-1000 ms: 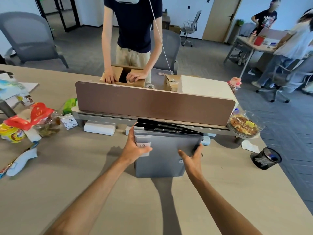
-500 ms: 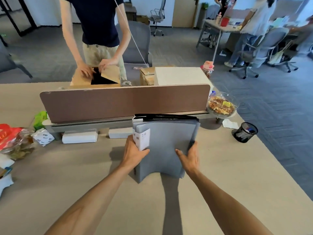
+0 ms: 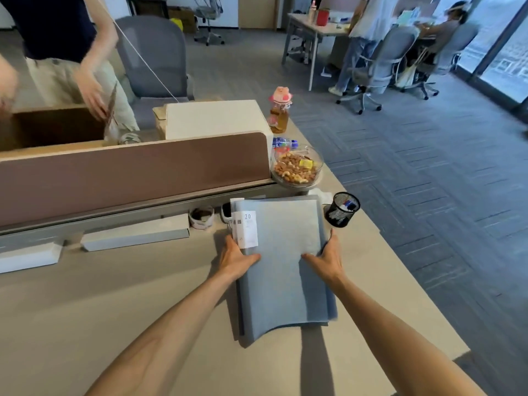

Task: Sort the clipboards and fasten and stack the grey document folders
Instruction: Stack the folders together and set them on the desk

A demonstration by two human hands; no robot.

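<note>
Grey folders held by both hands above the desk.

Both forearms are stretched forward over the desk (image 3: 85, 324). The grey folders (image 3: 283, 270) are gripped at mid-height: the left hand (image 3: 237, 260) is closed on the left edge just below a white label (image 3: 247, 230), the right hand (image 3: 327, 258) on the right edge, thumb laid across the cover. The near edge is curled upward. Farther right stand a mesh pen cup (image 3: 341, 209) and a bowl of nuts (image 3: 297, 168).
</note>
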